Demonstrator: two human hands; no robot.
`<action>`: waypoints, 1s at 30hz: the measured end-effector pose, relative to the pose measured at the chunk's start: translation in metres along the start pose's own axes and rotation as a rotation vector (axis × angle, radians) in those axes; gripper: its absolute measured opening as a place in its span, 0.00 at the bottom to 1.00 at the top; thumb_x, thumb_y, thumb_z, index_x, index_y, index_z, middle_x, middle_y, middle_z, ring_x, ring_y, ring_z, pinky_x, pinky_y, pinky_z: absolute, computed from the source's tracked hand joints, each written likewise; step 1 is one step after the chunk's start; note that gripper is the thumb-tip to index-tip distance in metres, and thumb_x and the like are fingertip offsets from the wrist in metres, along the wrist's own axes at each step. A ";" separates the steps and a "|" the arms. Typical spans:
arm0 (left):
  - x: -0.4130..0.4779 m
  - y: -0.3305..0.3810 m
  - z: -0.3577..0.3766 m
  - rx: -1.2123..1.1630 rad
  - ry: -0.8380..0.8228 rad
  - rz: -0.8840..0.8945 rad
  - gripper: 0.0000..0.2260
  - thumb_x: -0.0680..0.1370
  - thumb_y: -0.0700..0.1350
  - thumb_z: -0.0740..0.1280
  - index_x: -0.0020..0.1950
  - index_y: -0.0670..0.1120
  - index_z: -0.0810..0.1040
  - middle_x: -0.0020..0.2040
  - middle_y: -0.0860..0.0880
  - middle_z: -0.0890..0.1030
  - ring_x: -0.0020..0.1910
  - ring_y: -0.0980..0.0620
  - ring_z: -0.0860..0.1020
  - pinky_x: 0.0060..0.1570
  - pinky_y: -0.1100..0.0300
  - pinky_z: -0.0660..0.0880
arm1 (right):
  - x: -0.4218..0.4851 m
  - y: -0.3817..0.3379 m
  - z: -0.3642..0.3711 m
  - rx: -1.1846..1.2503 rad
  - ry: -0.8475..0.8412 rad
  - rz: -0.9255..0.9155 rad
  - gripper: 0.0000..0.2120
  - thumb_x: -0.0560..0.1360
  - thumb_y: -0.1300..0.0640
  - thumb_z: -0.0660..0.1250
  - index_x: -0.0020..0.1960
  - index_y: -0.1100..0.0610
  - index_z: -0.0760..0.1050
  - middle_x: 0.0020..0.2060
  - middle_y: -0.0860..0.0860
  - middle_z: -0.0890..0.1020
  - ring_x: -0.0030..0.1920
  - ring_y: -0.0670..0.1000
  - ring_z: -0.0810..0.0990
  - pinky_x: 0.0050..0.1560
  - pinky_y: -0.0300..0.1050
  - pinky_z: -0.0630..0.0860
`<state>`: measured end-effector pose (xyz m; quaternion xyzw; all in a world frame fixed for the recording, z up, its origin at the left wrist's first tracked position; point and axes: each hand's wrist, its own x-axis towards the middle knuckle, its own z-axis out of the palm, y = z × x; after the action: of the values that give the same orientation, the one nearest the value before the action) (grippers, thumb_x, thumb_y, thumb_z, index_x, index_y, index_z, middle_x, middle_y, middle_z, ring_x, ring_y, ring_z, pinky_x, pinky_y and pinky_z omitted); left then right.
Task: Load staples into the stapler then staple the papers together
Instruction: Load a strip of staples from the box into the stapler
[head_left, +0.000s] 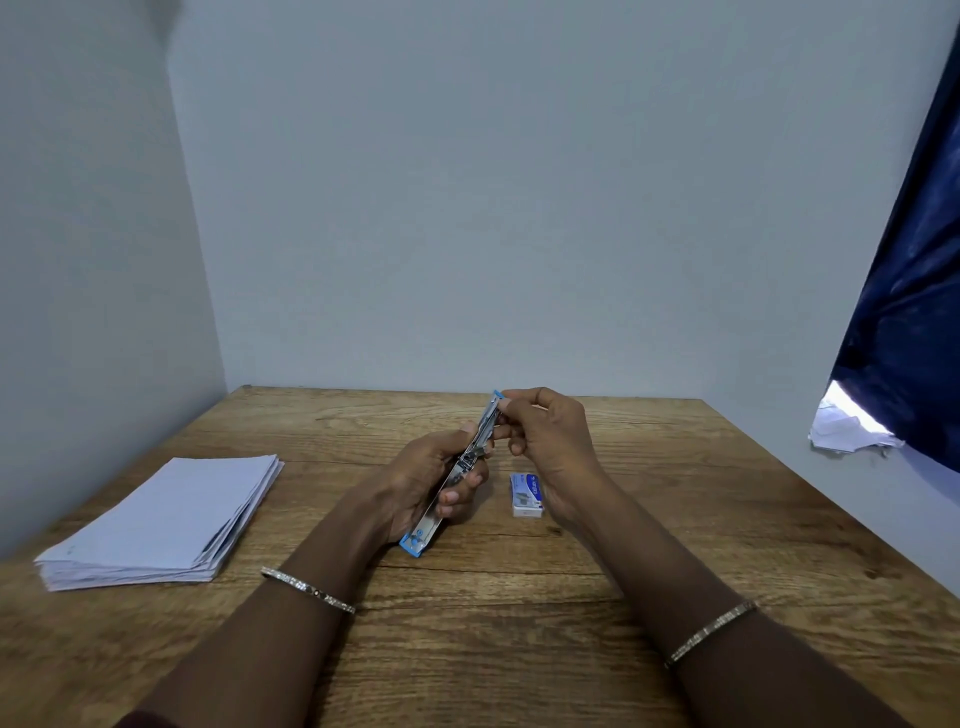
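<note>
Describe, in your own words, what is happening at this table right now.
A person is holding a stapler swung open above the wooden table. The left hand grips its middle, while the right hand pinches at its far end. A small box of staples lies on the table by the right wrist. The stack of papers sits off to the left, untouched. Whether staples are already in the stapler cannot be told.

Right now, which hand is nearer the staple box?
Right. The right hand, pinching the stapler top, has its heel beside the staple box; the left hand grips the stapler farther left.
</note>
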<state>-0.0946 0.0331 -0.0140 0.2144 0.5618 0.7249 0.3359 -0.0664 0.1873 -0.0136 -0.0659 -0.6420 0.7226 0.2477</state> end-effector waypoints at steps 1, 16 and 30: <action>0.000 0.000 0.000 0.006 -0.003 0.001 0.14 0.85 0.48 0.55 0.47 0.41 0.72 0.27 0.47 0.72 0.16 0.57 0.63 0.16 0.69 0.61 | 0.000 0.000 0.000 -0.007 0.008 -0.007 0.03 0.77 0.62 0.69 0.49 0.61 0.81 0.37 0.54 0.87 0.33 0.48 0.83 0.28 0.39 0.71; 0.004 -0.003 -0.002 0.012 -0.004 0.001 0.13 0.85 0.49 0.55 0.48 0.41 0.71 0.27 0.46 0.73 0.15 0.57 0.63 0.16 0.68 0.62 | -0.004 -0.002 0.006 0.158 0.033 0.110 0.09 0.73 0.69 0.70 0.53 0.64 0.80 0.33 0.52 0.83 0.29 0.44 0.77 0.28 0.37 0.71; 0.002 -0.002 -0.001 0.019 -0.020 0.013 0.13 0.85 0.49 0.55 0.49 0.42 0.72 0.28 0.46 0.72 0.16 0.57 0.63 0.16 0.68 0.62 | -0.004 -0.002 0.002 -0.049 0.081 -0.010 0.03 0.75 0.57 0.71 0.46 0.57 0.81 0.36 0.53 0.87 0.32 0.46 0.83 0.32 0.41 0.72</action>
<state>-0.0965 0.0345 -0.0164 0.2287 0.5638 0.7195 0.3349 -0.0634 0.1840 -0.0119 -0.0978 -0.6494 0.7020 0.2755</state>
